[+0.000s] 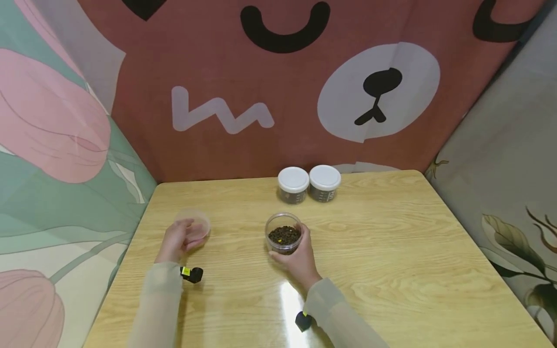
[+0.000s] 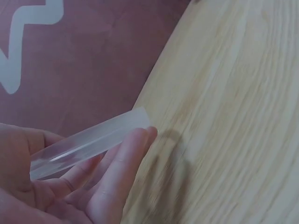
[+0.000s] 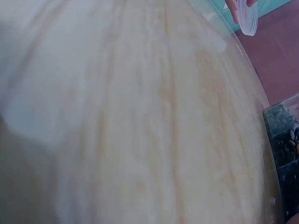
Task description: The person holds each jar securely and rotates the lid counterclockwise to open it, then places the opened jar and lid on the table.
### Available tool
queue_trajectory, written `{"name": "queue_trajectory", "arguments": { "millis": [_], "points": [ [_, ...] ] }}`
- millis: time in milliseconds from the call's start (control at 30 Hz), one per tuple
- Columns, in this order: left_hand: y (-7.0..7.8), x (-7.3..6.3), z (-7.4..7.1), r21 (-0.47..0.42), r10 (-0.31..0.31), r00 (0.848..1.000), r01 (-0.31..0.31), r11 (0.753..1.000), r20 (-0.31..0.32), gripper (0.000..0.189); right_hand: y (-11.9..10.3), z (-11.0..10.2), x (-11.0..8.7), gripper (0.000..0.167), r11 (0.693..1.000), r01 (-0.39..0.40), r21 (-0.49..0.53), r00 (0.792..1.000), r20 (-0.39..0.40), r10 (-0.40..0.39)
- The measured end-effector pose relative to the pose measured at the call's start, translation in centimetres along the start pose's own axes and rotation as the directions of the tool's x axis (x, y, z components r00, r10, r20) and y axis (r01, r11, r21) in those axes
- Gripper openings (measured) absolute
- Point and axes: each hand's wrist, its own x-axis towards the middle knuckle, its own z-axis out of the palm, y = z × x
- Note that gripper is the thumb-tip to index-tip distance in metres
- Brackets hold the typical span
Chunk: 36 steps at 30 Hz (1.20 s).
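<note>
At lower left, the left grip (image 1: 177,239) pinches the lid (image 2: 88,144), perhaps loosely, so it could slip; just below centre, the right grip (image 1: 302,256) clasps the open cup (image 1: 282,249), where tilting could spill pellets (image 1: 284,234).

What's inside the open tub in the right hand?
Dark pellets and some yellow bits show inside the tub; whatever lies in the middle, below their surface, is covered.

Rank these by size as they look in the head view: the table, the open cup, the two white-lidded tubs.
1. Table
2. Open cup, though nearness to the camera may flatter it
3. Left tub and right tub: too alike to rank
</note>
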Motion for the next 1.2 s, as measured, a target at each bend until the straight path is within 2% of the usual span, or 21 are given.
{"name": "queue_trajectory", "arguments": {
  "millis": [100, 200, 333, 500, 600, 633, 700, 867, 1067, 1200],
  "points": [
    [0.0, 0.4, -0.1, 0.021, 0.007, 1.0, -0.008, 1.0, 0.009, 0.057, 0.0, -0.1, 0.1, 0.116, 1.0, 0.001, -0.002, 1.0, 0.003, -0.001],
    [-0.2, 0.6, 0.1, 0.03, -0.009, 1.0, 0.009, 1.0, -0.015, 0.055, 0.0, -0.1, 0.1, 0.116, 1.0, -0.004, -0.004, 1.0, 0.011, 0.004],
    [-0.7, 0.8, 0.4, 0.107, -0.011, 0.999, 0.016, 0.994, -0.041, 0.051, -0.1, 0.0, -0.1, 0.116, 1.0, -0.005, -0.01, 1.0, 0.028, 0.005],
    [-1.4, 1.6, 0.4, 0.204, 0.033, 0.998, -0.021, 0.979, -0.052, 0.044, -0.1, 0.1, -0.2, 0.116, 1.0, -0.004, -0.01, 1.0, 0.023, 0.004],
    [-1.7, 2.0, 0.3, 0.259, 0.062, 0.993, -0.033, 0.965, -0.104, 0.035, -0.1, 0.1, -0.2, 0.115, 1.0, 0.001, -0.008, 1.0, 0.022, -0.001],
    [-1.8, 2.1, 0.3, 0.293, 0.076, 0.989, -0.035, 0.955, -0.128, 0.033, -0.1, 0.1, -0.2, 0.115, 1.0, 0.002, -0.007, 1.0, 0.021, -0.002],
    [-1.9, 2.3, 0.3, 0.406, 0.122, 0.976, -0.038, 0.913, -0.183, 0.033, 0.0, 0.1, -0.2, 0.115, 1.0, 0.003, -0.009, 1.0, 0.022, -0.002],
    [-1.7, 2.2, 0.3, 0.623, 0.206, 0.95, -0.016, 0.782, -0.235, 0.051, 0.1, 0.1, -0.2, 0.116, 1.0, 0.011, -0.008, 1.0, 0.013, -0.011],
    [-1.4, 2.0, 0.5, 0.701, 0.237, 0.95, -0.026, 0.713, -0.205, 0.063, 0.2, 0.0, -0.2, 0.115, 1.0, 0.027, -0.006, 1.0, 0.008, -0.027],
    [-1.3, 1.9, 0.7, 0.722, 0.265, 0.944, -0.043, 0.691, -0.198, 0.061, 0.2, -0.1, -0.2, 0.115, 1.0, 0.027, 0.0, 1.0, 0.01, -0.027]
  ]
}}
